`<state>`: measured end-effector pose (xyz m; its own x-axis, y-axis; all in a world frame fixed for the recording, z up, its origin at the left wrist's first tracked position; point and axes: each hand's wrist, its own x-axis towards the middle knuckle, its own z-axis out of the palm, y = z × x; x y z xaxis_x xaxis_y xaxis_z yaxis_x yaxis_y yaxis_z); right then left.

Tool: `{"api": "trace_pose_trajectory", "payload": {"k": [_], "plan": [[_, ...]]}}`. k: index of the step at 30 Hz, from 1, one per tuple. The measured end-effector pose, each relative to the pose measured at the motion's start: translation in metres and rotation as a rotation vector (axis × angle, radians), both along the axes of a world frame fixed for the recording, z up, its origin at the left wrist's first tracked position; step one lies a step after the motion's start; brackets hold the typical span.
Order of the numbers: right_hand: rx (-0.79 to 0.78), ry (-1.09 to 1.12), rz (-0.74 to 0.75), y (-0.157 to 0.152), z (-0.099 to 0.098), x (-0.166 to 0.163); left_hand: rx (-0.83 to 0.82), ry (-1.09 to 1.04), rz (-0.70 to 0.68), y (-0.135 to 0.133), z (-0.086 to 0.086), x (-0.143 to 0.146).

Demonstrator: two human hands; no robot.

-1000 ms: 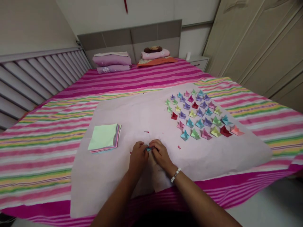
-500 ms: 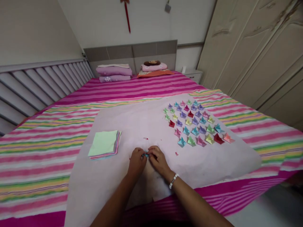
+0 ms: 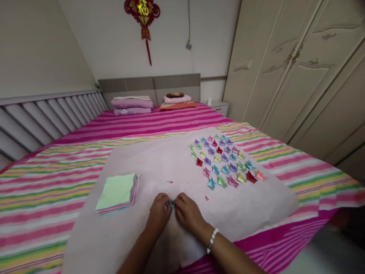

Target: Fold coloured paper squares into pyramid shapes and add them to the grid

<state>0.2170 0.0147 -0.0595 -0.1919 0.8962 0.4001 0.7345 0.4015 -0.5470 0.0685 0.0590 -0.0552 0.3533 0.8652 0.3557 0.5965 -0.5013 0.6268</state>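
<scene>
Between my two hands is a small piece of blue folded paper (image 3: 171, 203), partly covered by the fingers. My left hand (image 3: 159, 211) pinches its left side, while the fingers of my right hand (image 3: 189, 212) grip the right side. To the left lies a stack of square paper sheets (image 3: 116, 191), pale green on top with pink, purple and blue edges below. Several small folded paper shapes (image 3: 233, 180), pointed like little boats, stand in rows to the right in many colours. My right wrist wears a white bead bracelet (image 3: 212, 240).
A pale sheet (image 3: 154, 160) covers part of the striped bedspread (image 3: 42, 190) under the work. Small red scraps (image 3: 170, 182) and a pink scrap (image 3: 207, 198) lie near my hands. Folded bedding (image 3: 132, 103) sits by the headboard; a wardrobe (image 3: 273, 68) stands at the right.
The view has tilted upward, bringing the red wall hanging into sight and shifting the bed lower. Both hands still hold the blue paper, of which slightly more shows between the fingers.
</scene>
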Motion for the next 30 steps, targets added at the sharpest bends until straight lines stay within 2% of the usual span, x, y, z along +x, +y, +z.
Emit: {"api": "trace_pose_trajectory", "payload": {"k": [6, 12, 16, 20, 24, 28, 30], "plan": [[0.027, -0.185, -0.013, -0.001, 0.002, 0.004, 0.006, -0.016, -0.055, 0.003, 0.002, 0.002], [0.023, -0.068, 0.005, 0.006, 0.008, 0.012, 0.02, -0.038, -0.083, 0.01, 0.006, 0.006], [0.015, -0.027, -0.026, 0.015, 0.015, 0.025, 0.163, -0.075, 0.039, 0.023, 0.003, -0.001], [-0.004, 0.013, -0.072, 0.023, 0.021, 0.039, 0.203, -0.006, 0.184, 0.035, -0.004, -0.015], [-0.041, 0.014, -0.069, 0.03, 0.019, 0.046, 0.216, 0.103, 0.192, 0.041, -0.015, -0.018], [-0.074, -0.019, -0.025, 0.033, 0.016, 0.048, 0.31, 0.344, 0.198, 0.044, -0.029, -0.014], [-0.081, -0.033, -0.006, 0.036, 0.017, 0.049, 0.353, 0.399, 0.19, 0.046, -0.037, -0.013]]}}
